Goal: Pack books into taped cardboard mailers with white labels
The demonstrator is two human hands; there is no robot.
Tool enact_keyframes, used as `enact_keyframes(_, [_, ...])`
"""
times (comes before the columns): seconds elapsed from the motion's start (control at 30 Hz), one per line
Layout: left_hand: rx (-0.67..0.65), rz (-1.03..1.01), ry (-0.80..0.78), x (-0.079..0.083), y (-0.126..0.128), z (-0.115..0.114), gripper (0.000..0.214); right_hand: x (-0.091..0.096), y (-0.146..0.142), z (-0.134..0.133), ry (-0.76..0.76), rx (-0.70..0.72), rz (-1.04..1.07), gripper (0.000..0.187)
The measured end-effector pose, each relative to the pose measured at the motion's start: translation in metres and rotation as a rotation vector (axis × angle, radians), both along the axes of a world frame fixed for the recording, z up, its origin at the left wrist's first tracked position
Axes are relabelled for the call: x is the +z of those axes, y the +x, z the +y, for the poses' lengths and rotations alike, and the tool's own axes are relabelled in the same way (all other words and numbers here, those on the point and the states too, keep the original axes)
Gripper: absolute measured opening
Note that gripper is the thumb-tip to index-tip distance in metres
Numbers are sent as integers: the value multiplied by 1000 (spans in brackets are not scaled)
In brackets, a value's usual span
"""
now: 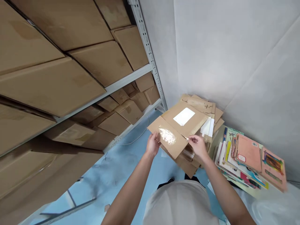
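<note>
A flattened cardboard box [170, 112] lies tilted on top of a stack of flat cardboard [191, 164]. Clear tape [167, 135] shines on its near flap, and a white label [184, 116] is stuck on the panel behind. At the flap's left edge, my left hand [153, 144] grips the cardboard between thumb and fingers. My right hand [197, 144] is closed in a pinch at the right end of the fold, where a small shiny bit, perhaps tape, shows at the fingertips.
Metal shelving [128, 78] filled with cardboard boxes [103, 64] stands on the left. To the right is a pile of books and booklets [248, 153], near clear plastic [269, 207]. A pale wall [225, 47] rises behind the stack; the floor [131, 165] is blue.
</note>
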State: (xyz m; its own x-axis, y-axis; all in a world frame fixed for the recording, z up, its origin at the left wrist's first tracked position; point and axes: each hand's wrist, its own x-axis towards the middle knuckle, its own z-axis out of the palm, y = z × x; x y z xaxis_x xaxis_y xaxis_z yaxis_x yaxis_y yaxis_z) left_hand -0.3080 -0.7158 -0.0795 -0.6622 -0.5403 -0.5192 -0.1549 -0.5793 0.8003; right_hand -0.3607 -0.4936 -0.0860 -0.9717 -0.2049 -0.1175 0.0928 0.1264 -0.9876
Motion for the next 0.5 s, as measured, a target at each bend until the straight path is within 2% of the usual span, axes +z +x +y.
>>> enact_keyframes(0.1, [60, 48, -49, 3, 2, -24, 25, -4, 36, -8, 63, 43, 16, 27])
enact_keyframes(0.17, [87, 109, -88, 6, 6, -37, 24, -7, 58, -12, 122, 36, 43, 38])
enact_keyframes(0.27, [92, 233, -165, 7, 22, -54, 28, -5, 95, -12, 169, -65, 94, 59])
enact_keyframes(0.37, [76, 363, -236, 8, 40, -70, 34, 4, 127, -6, 206, -217, 199, 62])
enact_keyframes(0.43, [76, 432, -247, 10, 47, -78, 35, 13, 134, 1, 266, -294, 284, 65])
enact_keyframes(0.5, [77, 469, -235, 16, 48, -82, 35, 23, 123, 9, 320, -327, 333, 72])
